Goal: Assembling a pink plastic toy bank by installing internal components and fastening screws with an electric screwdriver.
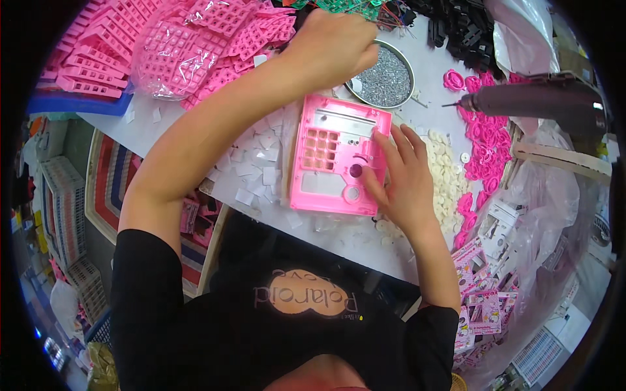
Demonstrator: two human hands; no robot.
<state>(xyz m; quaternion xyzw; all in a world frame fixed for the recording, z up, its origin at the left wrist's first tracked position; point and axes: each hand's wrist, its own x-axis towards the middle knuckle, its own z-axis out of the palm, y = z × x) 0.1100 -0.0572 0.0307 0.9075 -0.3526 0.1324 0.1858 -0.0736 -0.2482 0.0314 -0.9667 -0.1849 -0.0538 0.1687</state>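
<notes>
A pink plastic casing point(340, 166) lies open side up on the table, with a grid of square holes, a long slot and round openings. My right hand point(409, 182) rests on its right side, fingers spread; the thumb lies by a dark round part in the casing and the index finger touches the edge. My left hand point(334, 49) is stretched to the far side, curled closed beside a round metal tin point(412, 77) of small screws. Green circuit boards point(345, 6) with thin wires lie just beyond it. Its fingertips are hidden, so what they hold does not show.
Pink keypad pieces point(189, 45) pile up far left. White round pieces point(435, 186) and pink ring-shaped parts point(488, 146) lie to the right. A dark electric screwdriver point(535, 104) juts in above them. Black parts point(463, 32) are heaped far right; paper scraps point(251, 173) lie left of the casing.
</notes>
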